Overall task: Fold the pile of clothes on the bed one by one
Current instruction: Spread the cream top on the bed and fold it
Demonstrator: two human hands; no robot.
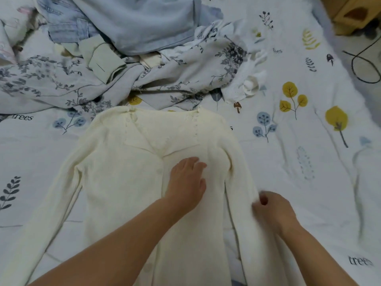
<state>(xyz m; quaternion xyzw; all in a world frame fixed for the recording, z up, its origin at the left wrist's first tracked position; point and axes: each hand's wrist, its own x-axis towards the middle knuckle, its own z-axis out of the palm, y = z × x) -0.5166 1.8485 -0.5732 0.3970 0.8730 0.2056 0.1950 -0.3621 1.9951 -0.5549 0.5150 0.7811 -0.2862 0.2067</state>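
Cream cardigan spread flat on the bed, both hands on it.

The left hand [188, 178] lies flat with straight fingers on the cream knit cardigan [127, 172], chest area; the right hand [272, 211], blurred, pinches its sleeve edge. The cardigan lies face up on the leaf-printed bed sheet [309, 141], just below the unfolded clothes pile [123, 48].

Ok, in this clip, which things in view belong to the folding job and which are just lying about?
Part of the job:
- cream cardigan, laid flat
- left hand, flat on its front
- right hand, gripping its sleeve
- pile of clothes, unfolded behind it
- bed sheet underneath

Lying about:
- black cable
- wooden furniture, top right corner
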